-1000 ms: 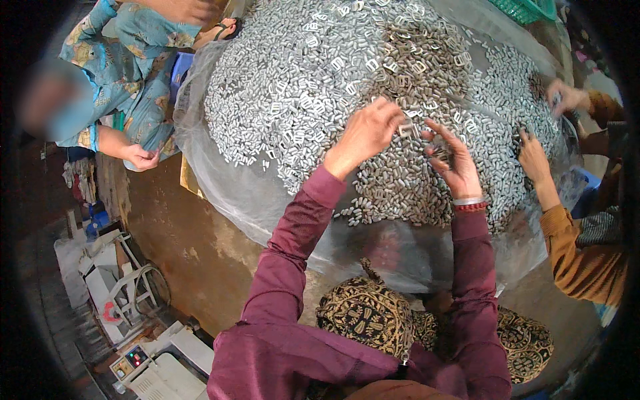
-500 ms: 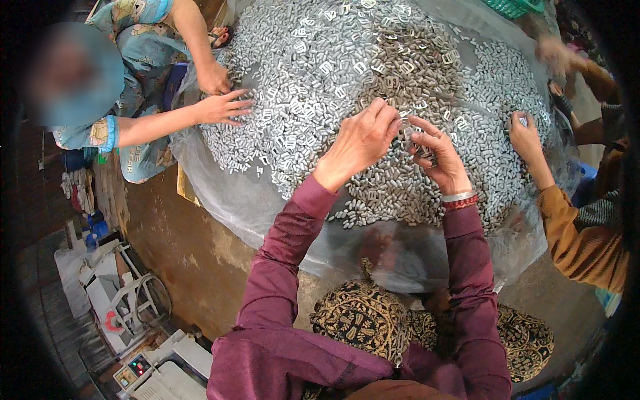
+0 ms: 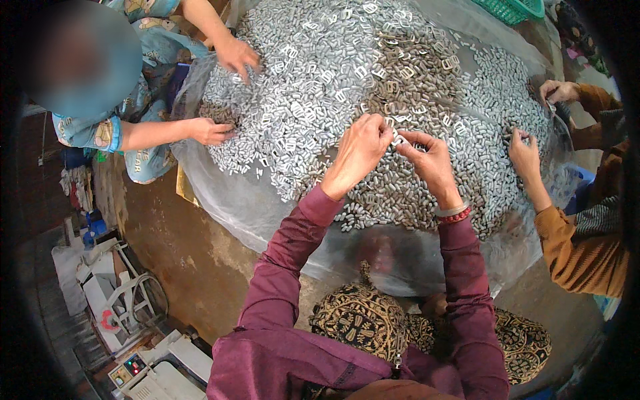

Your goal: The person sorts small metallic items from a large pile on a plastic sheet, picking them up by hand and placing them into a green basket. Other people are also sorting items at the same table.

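Note:
My left hand [image 3: 362,148] is pinched closed above the heap, its fingertips meeting a small pale metal buckle [image 3: 398,140]. Whatever else those fingers hold is hidden. My right hand [image 3: 432,162] grips the same buckle between thumb and curled fingers. Beneath both hands spreads a heap of small silver-grey capsule-shaped pieces [image 3: 400,200], with a browner patch of similar pieces [image 3: 410,83] running through it. Flat, slotted white buckles [image 3: 326,77] lie scattered over the top.
Clear plastic sheeting [image 3: 227,203] lies under the heap. To the left, a co-worker's two hands [image 3: 212,131] are at the heap; on the right are other people's hands [image 3: 525,155]. A green basket [image 3: 512,8] stands at the far right, and grey machines [image 3: 157,370] at the lower left.
My right hand's fingers have closed in around the buckle, and both hands have come together. The left co-worker's hands have moved apart. At right, a blurred hand has come to the heap's edge.

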The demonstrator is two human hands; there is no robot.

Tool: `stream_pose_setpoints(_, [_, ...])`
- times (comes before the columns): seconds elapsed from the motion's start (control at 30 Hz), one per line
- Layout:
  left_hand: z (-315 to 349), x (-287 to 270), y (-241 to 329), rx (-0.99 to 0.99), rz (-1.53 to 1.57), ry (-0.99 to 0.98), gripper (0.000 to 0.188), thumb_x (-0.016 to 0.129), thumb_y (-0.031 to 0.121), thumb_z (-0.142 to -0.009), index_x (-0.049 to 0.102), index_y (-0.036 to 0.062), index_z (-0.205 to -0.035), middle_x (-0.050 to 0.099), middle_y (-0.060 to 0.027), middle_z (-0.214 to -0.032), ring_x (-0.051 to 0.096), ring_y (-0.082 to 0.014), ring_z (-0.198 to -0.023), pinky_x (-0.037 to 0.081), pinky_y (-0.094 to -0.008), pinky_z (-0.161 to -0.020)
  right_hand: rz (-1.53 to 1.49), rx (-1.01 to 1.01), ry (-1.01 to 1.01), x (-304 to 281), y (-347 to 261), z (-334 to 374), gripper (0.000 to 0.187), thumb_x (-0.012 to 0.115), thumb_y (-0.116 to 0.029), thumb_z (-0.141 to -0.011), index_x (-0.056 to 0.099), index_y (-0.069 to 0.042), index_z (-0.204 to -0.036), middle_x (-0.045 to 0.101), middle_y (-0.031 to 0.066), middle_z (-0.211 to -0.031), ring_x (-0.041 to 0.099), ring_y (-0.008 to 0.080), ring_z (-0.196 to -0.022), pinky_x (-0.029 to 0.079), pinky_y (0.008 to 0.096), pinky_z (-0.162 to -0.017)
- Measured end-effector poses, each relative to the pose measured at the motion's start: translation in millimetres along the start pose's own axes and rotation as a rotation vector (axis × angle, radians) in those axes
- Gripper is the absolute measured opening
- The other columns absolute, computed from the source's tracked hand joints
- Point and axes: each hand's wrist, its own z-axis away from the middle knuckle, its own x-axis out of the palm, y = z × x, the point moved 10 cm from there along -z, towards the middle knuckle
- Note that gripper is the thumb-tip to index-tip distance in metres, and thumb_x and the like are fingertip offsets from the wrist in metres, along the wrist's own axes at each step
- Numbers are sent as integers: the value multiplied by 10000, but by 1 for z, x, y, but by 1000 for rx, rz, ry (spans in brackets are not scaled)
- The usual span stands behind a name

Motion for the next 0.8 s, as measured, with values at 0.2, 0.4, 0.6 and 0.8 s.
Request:
stream_pose_setpoints(0.2, [-1,25,-18,-191,329,-371,207,548,209,-877,594,24,-796,574,-73,-716,580,-207,-664,422,-320,-487,-482,148,32,-5,19,1,125,636,-116,-839,681,-27,-914,574,-25,-676,454,23,-531,275,168,-417])
stream_pose_setpoints(0.4, [35,71,-13,-511,1067,-720,237,526,288,-911,557,74,-813,538,-5,-757,529,-98,-637,329,-205,-400,-741,46,214,-8,30,12,144,627,-70,-852,662,-20,-982,574,-10,-730,456,35,-528,274,167,-410])
stream_pose_setpoints(0.6, [26,56,-26,-322,615,-517,222,529,273,-919,577,67,-856,537,-2,-752,530,-91,-634,380,-224,-410,-930,264,182,4,63,11,121,622,-98,-852,624,-37,-957,577,1,-739,516,84,-585,291,181,-394])
stream_pose_setpoints(0.8, [20,9,12,207,2,-119,361,678,215,-811,599,64,-1129,545,-115,-814,575,-268,-705,459,-353,-610,-1256,437,-22,32,64,16,79,581,-121,-876,569,-45,-893,563,44,-713,514,123,-561,299,204,-363])
